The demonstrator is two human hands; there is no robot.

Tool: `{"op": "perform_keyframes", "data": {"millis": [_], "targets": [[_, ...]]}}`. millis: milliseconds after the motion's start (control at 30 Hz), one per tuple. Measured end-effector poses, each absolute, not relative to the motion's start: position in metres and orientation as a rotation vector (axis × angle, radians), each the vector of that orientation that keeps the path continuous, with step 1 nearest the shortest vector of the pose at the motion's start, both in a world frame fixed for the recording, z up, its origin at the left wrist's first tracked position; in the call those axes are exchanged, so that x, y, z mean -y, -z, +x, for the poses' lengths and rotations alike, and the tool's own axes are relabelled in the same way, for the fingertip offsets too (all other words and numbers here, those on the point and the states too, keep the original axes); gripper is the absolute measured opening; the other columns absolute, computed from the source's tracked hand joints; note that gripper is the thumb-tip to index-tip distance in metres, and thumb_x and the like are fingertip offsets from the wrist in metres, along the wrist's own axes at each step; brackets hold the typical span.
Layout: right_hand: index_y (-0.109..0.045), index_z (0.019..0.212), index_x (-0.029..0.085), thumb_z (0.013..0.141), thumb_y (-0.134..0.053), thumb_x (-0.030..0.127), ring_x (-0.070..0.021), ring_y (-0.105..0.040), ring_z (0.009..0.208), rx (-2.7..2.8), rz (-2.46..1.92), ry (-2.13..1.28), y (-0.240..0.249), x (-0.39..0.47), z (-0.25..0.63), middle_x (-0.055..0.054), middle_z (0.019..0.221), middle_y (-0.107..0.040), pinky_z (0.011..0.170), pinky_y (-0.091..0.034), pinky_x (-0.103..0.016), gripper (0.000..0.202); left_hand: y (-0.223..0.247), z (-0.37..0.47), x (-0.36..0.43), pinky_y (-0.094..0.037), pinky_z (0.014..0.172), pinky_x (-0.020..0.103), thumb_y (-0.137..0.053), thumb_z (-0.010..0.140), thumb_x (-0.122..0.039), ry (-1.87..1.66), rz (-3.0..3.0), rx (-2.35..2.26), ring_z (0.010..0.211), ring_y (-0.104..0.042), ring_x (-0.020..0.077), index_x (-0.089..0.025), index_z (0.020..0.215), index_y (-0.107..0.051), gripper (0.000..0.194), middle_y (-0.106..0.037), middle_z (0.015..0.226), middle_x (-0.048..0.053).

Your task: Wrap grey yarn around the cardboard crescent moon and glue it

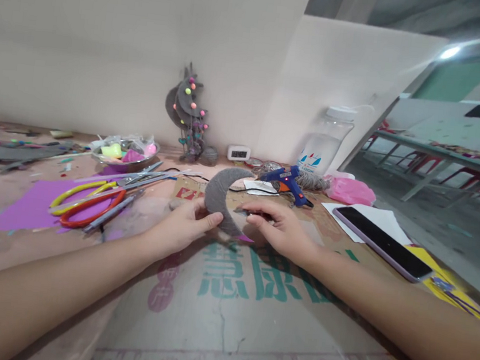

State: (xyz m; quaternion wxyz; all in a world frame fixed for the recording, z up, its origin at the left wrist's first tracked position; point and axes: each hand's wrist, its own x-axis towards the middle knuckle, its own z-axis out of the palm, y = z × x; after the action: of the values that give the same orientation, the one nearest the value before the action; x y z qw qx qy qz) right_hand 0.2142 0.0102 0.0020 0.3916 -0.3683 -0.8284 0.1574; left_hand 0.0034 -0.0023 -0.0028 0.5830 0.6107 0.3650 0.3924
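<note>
A grey crescent moon (218, 192), apparently wrapped in yarn, stands upright above the cardboard. My left hand (194, 224) pinches its outer curve with the thumb laid across the front. Facing its hollow side, my right hand (276, 226) has thumb and forefinger closed around something small and dark that I cannot make out. A bit of purple shows at the crescent's lower tip. Just behind my right hand lies a blue glue gun (289, 181) with a small red light.
Scissors with yellow and red handles (90, 203) rest on purple paper (24, 207) at left. Behind are a bowl (125, 161), a decorated moon ornament (187, 110), a small clock (238, 153) and a water bottle (325, 140). A phone (382, 242) lies at right on the cardboard (187, 336).
</note>
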Motion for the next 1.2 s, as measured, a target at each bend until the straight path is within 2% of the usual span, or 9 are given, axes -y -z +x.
{"op": "perform_keyframes", "data": {"millis": [133, 267, 433, 667, 833, 1067, 1200], "targets": [[-0.064, 0.103, 0.018, 0.084, -0.054, 0.028, -0.0186, -0.065, 0.089, 1.950, -1.010, -0.361, -0.002, -0.012, 0.217, -0.007, 0.102, -0.069, 0.079, -0.052, -0.032, 0.024, 0.002, 0.003, 0.003, -0.052, 0.077, 0.037, -0.066, 0.075, -0.040, -0.940, 1.395, -0.860, 0.101, -0.063, 0.0293, -0.011, 0.108, -0.059, 0.045, -0.068, 0.107, 0.015], [-0.063, 0.106, 0.019, 0.084, -0.054, 0.029, -0.0190, -0.064, 0.089, 1.966, -1.042, -0.331, -0.001, -0.012, 0.218, -0.007, 0.105, -0.068, 0.079, -0.053, -0.033, 0.026, 0.001, 0.003, 0.002, -0.051, 0.079, 0.036, -0.065, 0.075, -0.040, -0.978, 1.396, -0.881, 0.102, -0.061, 0.0281, -0.012, 0.105, -0.060, 0.042, -0.068, 0.107, 0.012], [-0.066, 0.099, 0.021, 0.085, -0.053, 0.028, -0.0191, -0.065, 0.088, 2.006, -1.034, -0.311, 0.000, -0.014, 0.219, -0.005, 0.099, -0.070, 0.080, -0.052, -0.033, 0.021, 0.001, 0.003, 0.001, -0.048, 0.084, 0.035, -0.064, 0.076, -0.040, -1.009, 1.449, -0.908, 0.103, -0.060, 0.0264, -0.012, 0.103, -0.062, 0.039, -0.069, 0.104, 0.010], [-0.066, 0.103, 0.019, 0.083, -0.055, 0.027, -0.0183, -0.065, 0.089, 2.102, -0.993, -0.310, -0.002, -0.019, 0.226, -0.006, 0.101, -0.069, 0.077, -0.052, -0.030, 0.024, 0.002, 0.003, 0.002, -0.048, 0.075, 0.029, -0.063, 0.077, -0.039, -1.004, 1.480, -0.963, 0.090, -0.063, 0.0216, -0.013, 0.103, -0.062, 0.037, -0.068, 0.109, 0.010], [-0.067, 0.101, 0.020, 0.084, -0.055, 0.028, -0.0175, -0.064, 0.094, 2.204, -0.912, -0.365, -0.004, -0.017, 0.226, -0.005, 0.100, -0.070, 0.084, -0.050, -0.031, 0.023, 0.001, 0.003, 0.003, -0.047, 0.079, 0.030, -0.063, 0.077, -0.040, -1.026, 1.459, -0.959, 0.097, -0.062, 0.0229, -0.014, 0.102, -0.062, 0.035, -0.067, 0.109, 0.009], [-0.068, 0.098, 0.017, 0.083, -0.057, 0.023, -0.0153, -0.065, 0.089, 2.208, -0.910, -0.456, -0.004, -0.011, 0.220, -0.005, 0.098, -0.071, 0.081, -0.050, -0.027, 0.020, 0.004, 0.001, 0.002, -0.047, 0.082, 0.032, -0.063, 0.078, -0.040, -0.998, 1.479, -0.934, 0.096, -0.063, 0.0231, -0.014, 0.103, -0.062, 0.036, -0.070, 0.102, 0.009], [-0.067, 0.097, 0.016, 0.083, -0.057, 0.023, -0.0150, -0.064, 0.088, 2.233, -0.858, -0.450, -0.003, -0.011, 0.220, -0.006, 0.096, -0.071, 0.080, -0.049, -0.027, 0.019, 0.003, 0.000, 0.002, -0.048, 0.078, 0.031, -0.065, 0.076, -0.040, -0.993, 1.447, -0.956, 0.089, -0.064, 0.0229, -0.014, 0.098, -0.063, 0.034, -0.072, 0.087, 0.006]]}}
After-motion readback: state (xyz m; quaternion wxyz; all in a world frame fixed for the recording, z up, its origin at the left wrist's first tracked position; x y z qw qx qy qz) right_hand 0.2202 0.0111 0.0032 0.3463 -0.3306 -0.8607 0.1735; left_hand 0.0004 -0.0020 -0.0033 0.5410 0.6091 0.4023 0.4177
